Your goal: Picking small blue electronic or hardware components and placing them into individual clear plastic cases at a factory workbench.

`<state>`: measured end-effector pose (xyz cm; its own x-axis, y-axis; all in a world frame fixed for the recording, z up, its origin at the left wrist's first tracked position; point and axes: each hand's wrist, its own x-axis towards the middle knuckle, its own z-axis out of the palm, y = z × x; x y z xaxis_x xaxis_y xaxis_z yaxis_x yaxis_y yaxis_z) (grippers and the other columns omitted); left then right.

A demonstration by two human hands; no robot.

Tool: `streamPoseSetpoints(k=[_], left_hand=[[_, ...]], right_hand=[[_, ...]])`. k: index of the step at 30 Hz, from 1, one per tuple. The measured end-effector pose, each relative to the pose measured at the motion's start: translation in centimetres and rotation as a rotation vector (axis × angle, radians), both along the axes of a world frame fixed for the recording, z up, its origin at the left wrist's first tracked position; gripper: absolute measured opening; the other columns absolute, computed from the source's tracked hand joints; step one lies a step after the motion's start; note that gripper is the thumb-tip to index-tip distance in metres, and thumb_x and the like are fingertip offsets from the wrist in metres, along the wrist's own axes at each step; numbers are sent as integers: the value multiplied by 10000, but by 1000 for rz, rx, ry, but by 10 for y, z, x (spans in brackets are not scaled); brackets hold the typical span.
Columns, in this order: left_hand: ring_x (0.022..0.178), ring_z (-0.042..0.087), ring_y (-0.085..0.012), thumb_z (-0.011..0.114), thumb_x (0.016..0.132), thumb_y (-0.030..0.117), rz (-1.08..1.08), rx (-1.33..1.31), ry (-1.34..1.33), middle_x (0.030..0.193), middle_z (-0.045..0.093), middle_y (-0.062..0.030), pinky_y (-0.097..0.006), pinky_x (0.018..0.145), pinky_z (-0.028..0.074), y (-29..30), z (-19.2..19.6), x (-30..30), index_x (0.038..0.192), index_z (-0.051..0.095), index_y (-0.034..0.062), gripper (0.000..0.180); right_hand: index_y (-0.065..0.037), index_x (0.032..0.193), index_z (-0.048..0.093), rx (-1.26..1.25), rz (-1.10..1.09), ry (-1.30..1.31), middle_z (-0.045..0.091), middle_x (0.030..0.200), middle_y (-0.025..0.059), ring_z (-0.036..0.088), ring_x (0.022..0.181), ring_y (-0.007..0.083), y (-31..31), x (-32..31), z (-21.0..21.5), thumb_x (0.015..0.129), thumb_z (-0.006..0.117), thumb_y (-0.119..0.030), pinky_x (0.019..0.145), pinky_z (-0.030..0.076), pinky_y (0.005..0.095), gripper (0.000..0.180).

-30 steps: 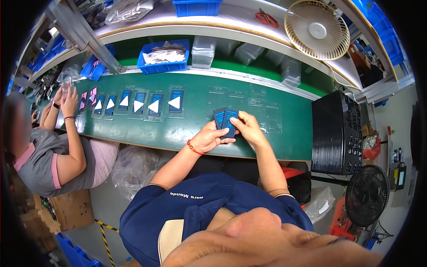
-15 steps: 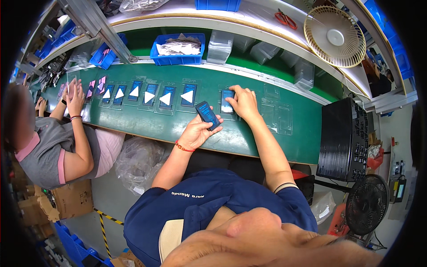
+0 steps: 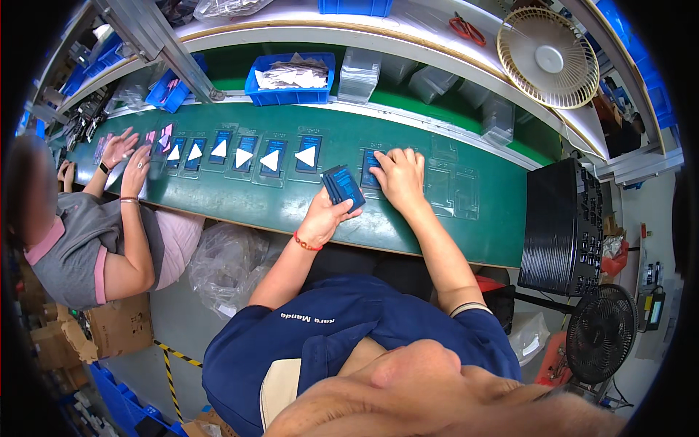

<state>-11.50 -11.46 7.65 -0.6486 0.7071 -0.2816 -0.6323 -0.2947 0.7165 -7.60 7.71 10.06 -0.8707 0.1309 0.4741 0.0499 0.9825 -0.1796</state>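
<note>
My left hand [image 3: 324, 218] is closed round a small stack of dark blue rectangular packets [image 3: 341, 187], held above the front of the bench with the thumb on top. Farther right, my right hand [image 3: 402, 175] is bent with its fingertips against a dark blue packet [image 3: 370, 167] lying in a clear plastic tray; the hand covers part of it. To the left runs a row of clear trays with several similar packets, each with a white triangle, such as the white triangle [image 3: 307, 156] nearest my hands. Clear trays [image 3: 467, 195] without packets lie right of my right hand.
A co-worker [image 3: 109, 240] sits at the left, hands over the green bench [image 3: 240, 197]. Behind the row stand a blue bin [image 3: 293, 80] of paper pieces and stacked clear trays [image 3: 360, 75]. A black stack [image 3: 559, 226] stands at the bench's right end.
My right hand has shifted slightly, its fingers now more bent over the packet in the tray. The stack in my left hand has tilted and looks more fanned. The co-worker's hands have moved apart.
</note>
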Motion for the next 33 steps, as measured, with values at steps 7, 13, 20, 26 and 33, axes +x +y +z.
streamPoseSetpoints(k=[7, 13, 20, 26, 33], left_hand=[[853, 660, -159, 663, 811, -44, -9, -81, 184, 1022, 642, -82, -266, 594, 596, 22, 3, 12, 1186, 511, 9, 408], [1077, 597, -254, 590, 880, 5, -164, 44, -39, 1151, 592, -145, -416, 885, 536, 45, 3, 26, 1293, 418, 54, 451], [1156, 548, -280, 499, 903, -44, -134, 98, -191, 1216, 554, -161, -443, 968, 482, 57, -10, 34, 1238, 442, 29, 348], [1155, 547, -280, 473, 916, -46, -117, 54, -138, 1220, 549, -166, -445, 979, 475, 57, -7, 38, 1235, 440, 17, 327], [925, 644, -188, 584, 848, -81, 32, -60, 43, 1089, 620, -110, -314, 724, 592, 62, 0, 41, 1182, 488, 21, 362]], right_hand=[[-86, 1307, 479, -1086, 185, -199, 508, 632, -15, 457, 570, 45, -4, 43, 7, 802, 670, -16, 551, 379, 205, 544], [-88, 1267, 527, -871, -211, -99, 568, 639, 38, 522, 575, 119, 66, 37, 4, 764, 715, -53, 587, 436, 293, 539], [-156, 1114, 673, -172, -161, -230, 608, 821, 42, 536, 879, 241, 52, 45, 5, 748, 728, -247, 813, 348, 383, 382], [-159, 1056, 707, 25, -107, -245, 585, 817, 47, 520, 877, 249, 52, 43, 7, 769, 702, -247, 793, 355, 385, 301], [-61, 1110, 663, -404, -92, -86, 629, 813, 83, 562, 781, 227, 31, 61, 11, 813, 689, -226, 771, 411, 375, 341]])
